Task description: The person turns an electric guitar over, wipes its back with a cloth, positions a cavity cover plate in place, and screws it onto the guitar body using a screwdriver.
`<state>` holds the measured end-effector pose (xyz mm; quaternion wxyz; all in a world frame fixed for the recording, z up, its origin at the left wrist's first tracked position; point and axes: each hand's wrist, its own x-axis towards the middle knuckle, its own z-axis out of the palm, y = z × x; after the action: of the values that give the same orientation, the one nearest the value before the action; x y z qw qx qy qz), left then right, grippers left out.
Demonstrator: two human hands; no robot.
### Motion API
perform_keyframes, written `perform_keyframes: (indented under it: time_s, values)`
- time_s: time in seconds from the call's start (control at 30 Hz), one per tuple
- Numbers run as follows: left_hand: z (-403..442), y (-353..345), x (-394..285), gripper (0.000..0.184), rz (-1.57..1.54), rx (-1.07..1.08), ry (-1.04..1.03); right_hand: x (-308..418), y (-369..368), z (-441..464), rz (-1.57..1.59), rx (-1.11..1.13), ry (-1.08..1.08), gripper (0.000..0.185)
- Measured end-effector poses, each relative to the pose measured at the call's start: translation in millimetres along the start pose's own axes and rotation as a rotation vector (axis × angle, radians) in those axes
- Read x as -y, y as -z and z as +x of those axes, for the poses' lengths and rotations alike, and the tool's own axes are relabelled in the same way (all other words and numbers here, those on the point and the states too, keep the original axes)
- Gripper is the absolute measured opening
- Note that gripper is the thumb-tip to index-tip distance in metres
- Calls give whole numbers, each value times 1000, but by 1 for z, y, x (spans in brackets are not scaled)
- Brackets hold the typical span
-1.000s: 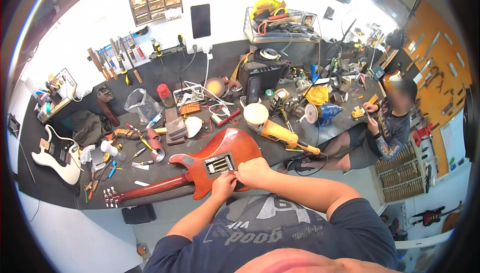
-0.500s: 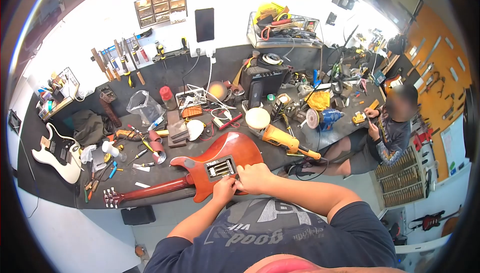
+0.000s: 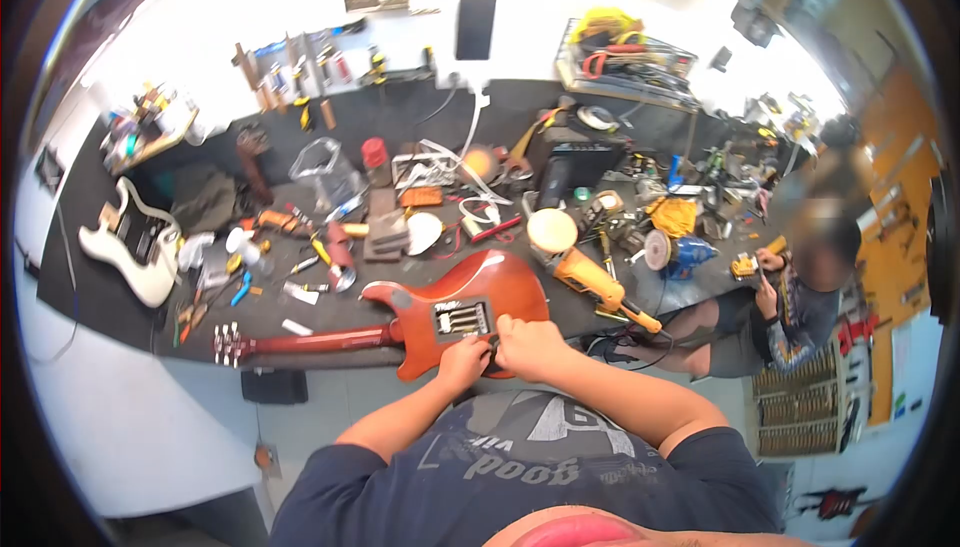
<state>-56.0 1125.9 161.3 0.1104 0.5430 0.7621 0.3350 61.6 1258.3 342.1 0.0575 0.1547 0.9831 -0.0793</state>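
A reddish-brown electric guitar (image 3: 425, 299) lies face down along the bench's front edge, neck to the left. An open cavity (image 3: 463, 320) in its back shows metal springs. My left hand (image 3: 464, 363) is closed in a pinch at the body's near edge, just below the cavity. Right beside it, my right hand (image 3: 527, 347) rests over the body at the cavity's right corner, its fingers curled in. The two hands nearly meet. Whatever small thing lies between their fingertips is hidden.
On the right lie a yellow power polisher (image 3: 590, 282) and a blue motor tool (image 3: 690, 255). A white guitar body (image 3: 140, 252) lies far left, near scattered hand tools. A co-worker (image 3: 800, 297) sits at right, holding a small yellow part (image 3: 743, 266).
The camera view has tilted and shifted, so the bench appears further right and higher. Both hands stay at the same spot on the guitar, still closed.
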Motion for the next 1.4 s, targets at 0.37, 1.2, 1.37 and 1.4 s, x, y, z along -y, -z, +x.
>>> perform_keyframes:
  time_s: [0.37, 1.2, 1.37, 1.4]
  values:
    - [4, -11, 12, 7, -10, 12, 0, -12, -15, 6, -9, -64, 47, 37]
    - [11, 11, 8, 22, -208, 169, 214, -17, -1, 17, -17, 218, -13, 43]
    - [13, 10, 6, 20, -122, 116, 111, -17, -14, 12, -104, -73, 129, 40]
    - [13, 8, 10, 21, -176, 115, 104, -18, -19, 14, -52, -57, 109, 39]
